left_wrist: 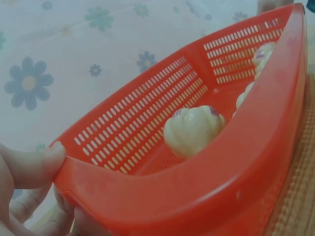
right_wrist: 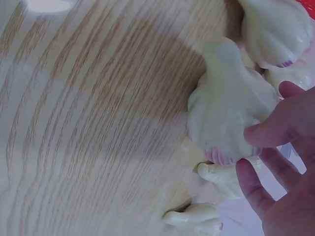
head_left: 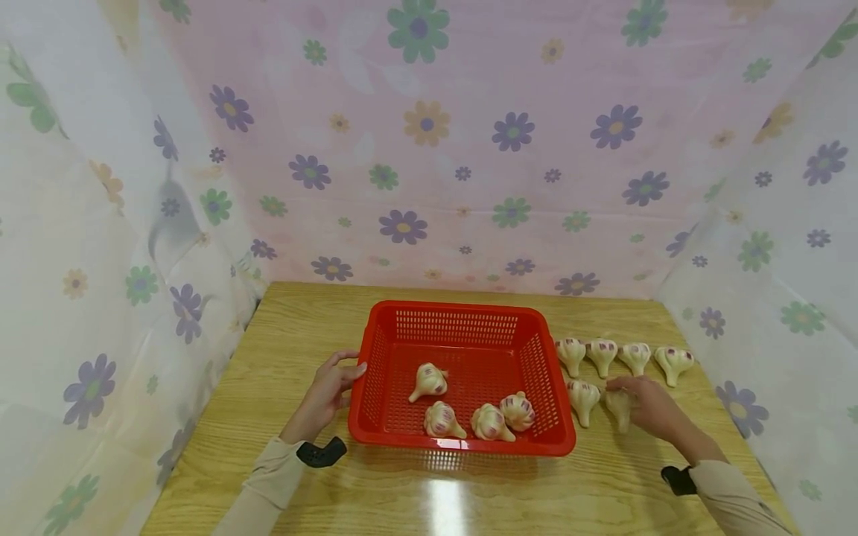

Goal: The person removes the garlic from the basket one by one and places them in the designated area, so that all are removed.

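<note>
My left hand (head_left: 330, 391) grips the left rim of a red plastic basket (head_left: 459, 307), thumb over the edge and fingers below in the left wrist view. Several garlic bulbs lie inside, one of them a bulb (head_left: 429, 381) left of the middle. On the right, my right hand (head_left: 649, 406) pinches a garlic bulb (right_wrist: 229, 103) between thumb and fingers near its root end. Its stem points toward the front of the table. Just left of that bulb lies another garlic bulb (head_left: 584, 400), beside the basket.
Behind the right hand, a row of several garlic bulbs (head_left: 634, 357) runs along the basket's right side, stems forward. The wooden table (head_left: 302, 320) ends at flower-printed cloth (head_left: 462, 216) at the back and both sides.
</note>
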Demonstrator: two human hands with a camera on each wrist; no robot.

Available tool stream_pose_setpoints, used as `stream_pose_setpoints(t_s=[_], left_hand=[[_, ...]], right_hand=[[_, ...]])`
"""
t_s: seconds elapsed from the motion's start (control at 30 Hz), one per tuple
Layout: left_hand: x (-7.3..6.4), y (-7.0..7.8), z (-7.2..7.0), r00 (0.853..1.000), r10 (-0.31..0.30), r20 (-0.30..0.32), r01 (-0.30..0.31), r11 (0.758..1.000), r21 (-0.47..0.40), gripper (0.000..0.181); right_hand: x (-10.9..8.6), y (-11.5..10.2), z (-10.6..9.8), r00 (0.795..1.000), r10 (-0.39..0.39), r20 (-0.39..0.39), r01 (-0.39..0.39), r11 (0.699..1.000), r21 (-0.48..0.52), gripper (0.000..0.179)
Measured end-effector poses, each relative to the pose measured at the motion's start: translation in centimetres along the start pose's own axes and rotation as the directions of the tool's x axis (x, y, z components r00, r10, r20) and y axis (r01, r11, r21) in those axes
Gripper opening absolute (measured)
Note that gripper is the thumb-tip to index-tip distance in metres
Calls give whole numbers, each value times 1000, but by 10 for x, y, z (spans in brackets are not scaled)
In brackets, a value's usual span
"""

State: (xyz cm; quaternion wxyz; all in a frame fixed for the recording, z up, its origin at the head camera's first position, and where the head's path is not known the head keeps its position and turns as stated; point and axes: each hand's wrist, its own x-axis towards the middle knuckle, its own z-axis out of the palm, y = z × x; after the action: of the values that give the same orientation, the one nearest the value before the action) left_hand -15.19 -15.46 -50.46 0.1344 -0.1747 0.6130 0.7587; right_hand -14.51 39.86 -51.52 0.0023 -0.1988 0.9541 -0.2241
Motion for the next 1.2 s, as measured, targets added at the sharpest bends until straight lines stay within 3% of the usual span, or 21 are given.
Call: stream_pose_setpoints(t_s=[0.13, 0.37, 0.77, 1.2], left_hand=[[0, 0, 0, 1000, 5, 13, -5, 1000, 1, 42], [-1, 1, -1, 999, 13, 35, -14, 1000, 6, 45], [2, -1, 0, 1000, 8, -2, -8, 1000, -2, 41], [2, -1, 0, 1000, 16, 5, -16, 1000, -12, 44]], right_hand=[[-3, -1, -2, 997, 61, -43, -55, 991, 122, 51], [-9, -5, -3, 983, 160, -87, -144, 976, 167, 27], [-14, 0, 4, 974, 219, -63, -200, 955, 218, 51], [-19, 7, 1, 972, 233, -2, -218, 911, 350, 39]])
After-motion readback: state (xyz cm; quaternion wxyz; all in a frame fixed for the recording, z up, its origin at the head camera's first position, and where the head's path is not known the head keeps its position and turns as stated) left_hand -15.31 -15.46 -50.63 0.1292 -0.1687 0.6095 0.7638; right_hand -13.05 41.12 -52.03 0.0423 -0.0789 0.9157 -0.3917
